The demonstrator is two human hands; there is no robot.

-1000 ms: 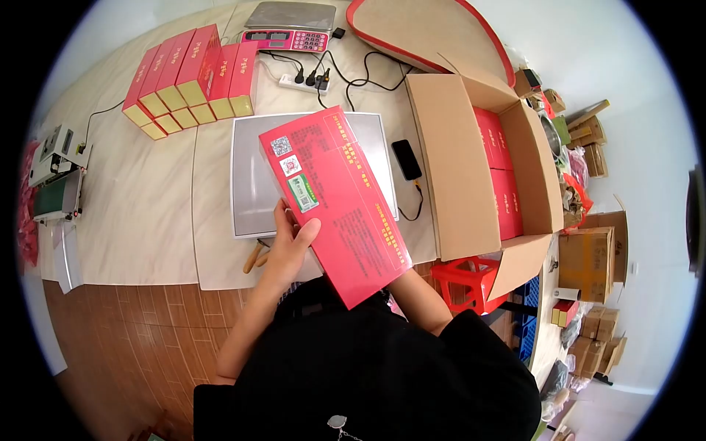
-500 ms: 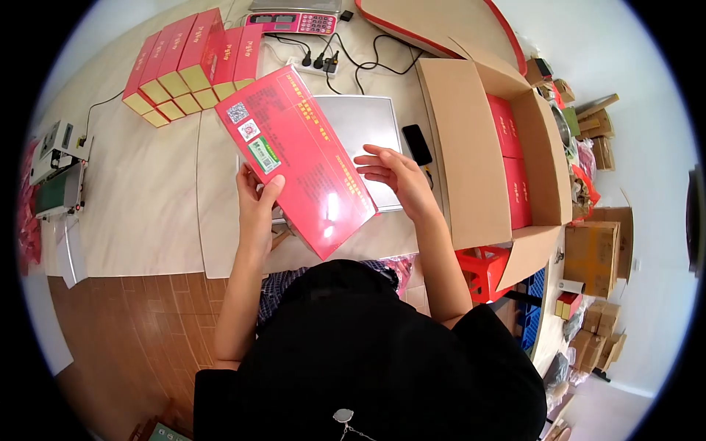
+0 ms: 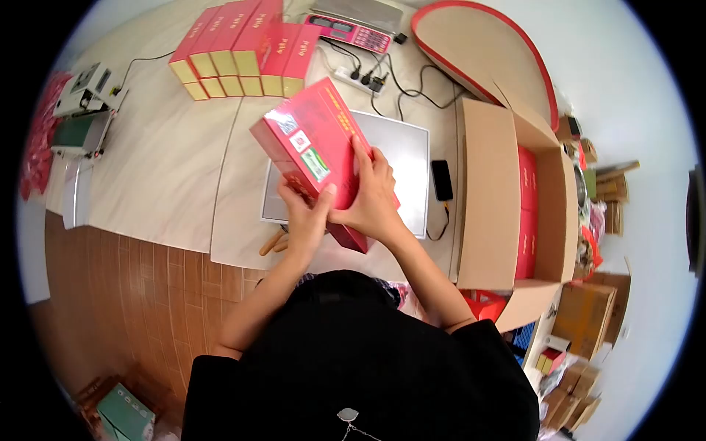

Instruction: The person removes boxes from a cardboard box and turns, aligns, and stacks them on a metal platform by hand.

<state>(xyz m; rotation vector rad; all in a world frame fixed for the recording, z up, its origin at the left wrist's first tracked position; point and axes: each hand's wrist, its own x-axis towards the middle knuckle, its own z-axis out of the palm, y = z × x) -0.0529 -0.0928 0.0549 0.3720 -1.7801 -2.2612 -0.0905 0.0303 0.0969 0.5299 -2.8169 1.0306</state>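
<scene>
A red gift box (image 3: pixel 327 121) with yellow print, a code label and a green-white sticker is tilted in front of me. My left hand (image 3: pixel 303 220) grips its near left side, with the thumb on the printed face. Across that same face lies my right hand (image 3: pixel 373 192), its fingers along the right part and its palm over the lower end. Beneath the box is a flat metal plate (image 3: pixel 401 147), partly covered. Wooden-looking handles (image 3: pixel 272 242) stick out by my left wrist.
Several red boxes (image 3: pixel 254 33) are stacked at the back left. An open carton (image 3: pixel 489 191) holding red boxes stands right, near a phone (image 3: pixel 441 180). Behind are a pink scale (image 3: pixel 349 33), a power strip (image 3: pixel 360 79) with cables and a red-rimmed tray (image 3: pixel 485 37). A machine (image 3: pixel 82 110) stands far left.
My right hand has come from beside the box onto its printed face. The box has turned, so its left side shows more. The camera view has shifted.
</scene>
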